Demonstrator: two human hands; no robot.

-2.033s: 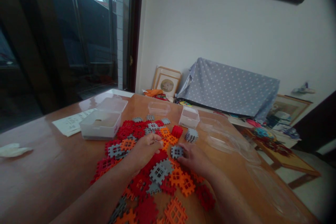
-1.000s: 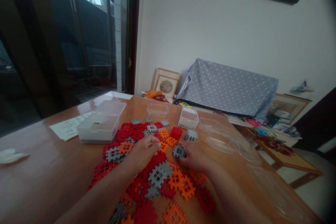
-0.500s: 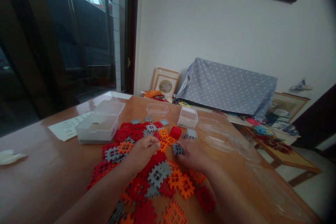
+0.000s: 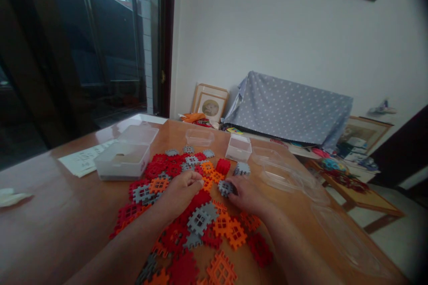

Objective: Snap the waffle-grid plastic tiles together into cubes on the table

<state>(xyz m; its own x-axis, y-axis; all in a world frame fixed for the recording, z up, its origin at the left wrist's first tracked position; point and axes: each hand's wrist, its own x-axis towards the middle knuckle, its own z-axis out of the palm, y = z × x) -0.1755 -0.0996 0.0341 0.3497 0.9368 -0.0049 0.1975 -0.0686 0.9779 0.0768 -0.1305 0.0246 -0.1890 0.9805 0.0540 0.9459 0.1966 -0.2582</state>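
Note:
In the head view my right hand is closed on a grey interlocking plastic tile, held at its right edge by thumb and fingers. My left hand hovers over the pile with its fingers curled together; whether anything is in them is hidden. Between the hands lie orange tiles. Around and below them spreads a heap of red tiles, orange and grey ones. A red stack of tiles and a grey stack of tiles stand just beyond my right hand.
An open clear box stands on the left beside a printed sheet. A smaller clear box stands at the back. Several transparent lids and trays line the wooden table's right side. A crumpled white tissue lies far left.
The grey tile in my right hand has turned, so its face with the grid of holes shows more. My left hand has barely moved. The view has shifted slightly.

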